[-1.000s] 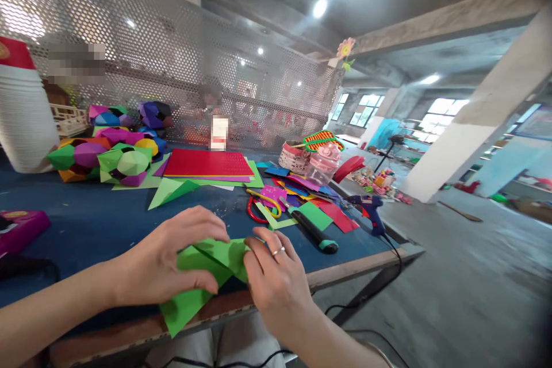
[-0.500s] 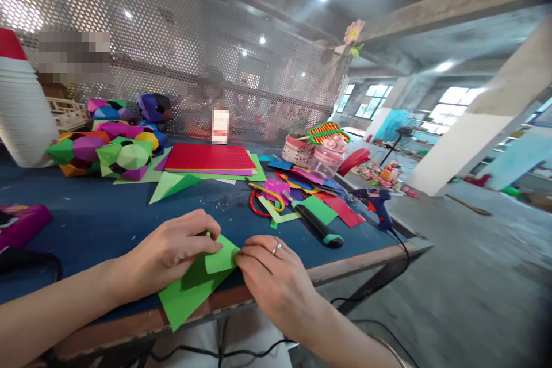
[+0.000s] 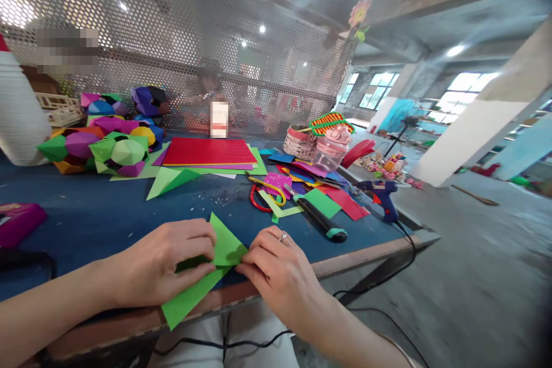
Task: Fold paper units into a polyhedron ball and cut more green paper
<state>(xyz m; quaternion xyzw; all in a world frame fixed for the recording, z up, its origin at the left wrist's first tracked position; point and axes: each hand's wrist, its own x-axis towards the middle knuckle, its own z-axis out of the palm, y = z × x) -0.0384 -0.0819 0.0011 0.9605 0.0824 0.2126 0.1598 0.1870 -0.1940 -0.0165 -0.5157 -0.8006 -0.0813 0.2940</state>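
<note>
A sheet of green paper (image 3: 190,299), partly folded over, lies at the table's front edge, one corner sticking out past it. My left hand (image 3: 168,261) grips the folded part between thumb and fingers and covers the middle of the sheet. With fingertips pinched, my right hand (image 3: 276,273), a ring on one finger, holds the paper's right corner. Beyond my hands rests another folded piece of green paper (image 3: 172,181). Scissors (image 3: 261,198) with red and yellow handles and a black utility knife (image 3: 319,215) lie to the right.
Red sheets (image 3: 207,152) are stacked at the back, beside colourful paper balls (image 3: 125,152). Paper scraps (image 3: 349,204), a pink clear jar (image 3: 330,149) and a blue glue gun (image 3: 383,195) occupy the right side. A purple object (image 3: 19,224) sits at left.
The paper's flap has changed position: a pointed corner now stands up between my hands. My left thumb has come down closer to the fold. The view has shifted slightly.
</note>
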